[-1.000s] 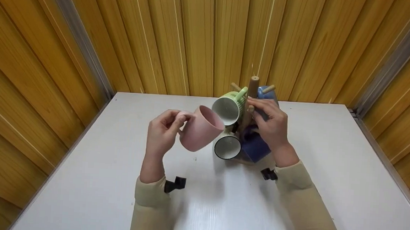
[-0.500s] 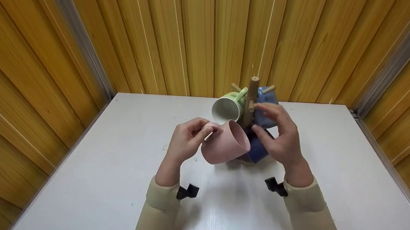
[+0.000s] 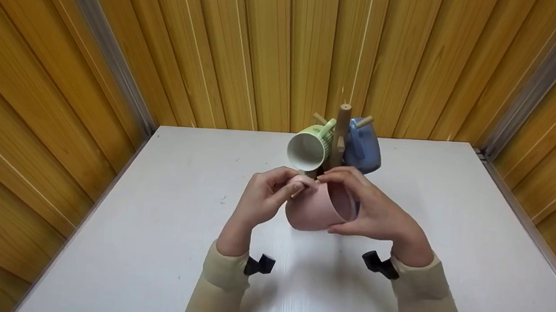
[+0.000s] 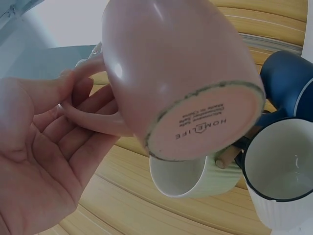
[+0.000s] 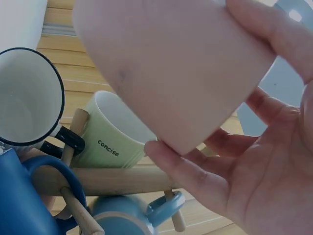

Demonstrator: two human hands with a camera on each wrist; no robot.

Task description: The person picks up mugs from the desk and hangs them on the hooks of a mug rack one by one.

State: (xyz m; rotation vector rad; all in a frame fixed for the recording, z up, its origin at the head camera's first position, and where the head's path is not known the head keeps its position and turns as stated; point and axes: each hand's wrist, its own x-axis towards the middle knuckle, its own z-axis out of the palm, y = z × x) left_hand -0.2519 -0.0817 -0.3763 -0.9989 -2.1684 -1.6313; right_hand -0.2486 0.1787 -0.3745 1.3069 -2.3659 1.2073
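A pink mug (image 3: pixel 311 208) is held tilted between both hands, in front of a wooden mug tree (image 3: pixel 341 126). My left hand (image 3: pixel 268 196) pinches its handle (image 4: pixel 98 120) between thumb and fingers. With thumb and fingers spread across the rim side, my right hand (image 3: pixel 376 205) grips the mug's body. The printed base of the pink mug faces the left wrist camera. Behind it in the head view, a green mug (image 3: pixel 307 150) hangs on the tree's left and a light blue mug (image 3: pixel 364 147) on its right.
A white mug with a black rim (image 4: pixel 281 161) and a dark blue mug (image 5: pixel 24 196) hang lower on the tree, mostly hidden in the head view. One bare peg (image 3: pixel 341 144) points forward. The white table (image 3: pixel 182 227) meets wood-patterned walls (image 3: pixel 265 54).
My left hand has carried the pink mug right and toward me. My right hand has left the tree's front peg and come down to grip the mug.
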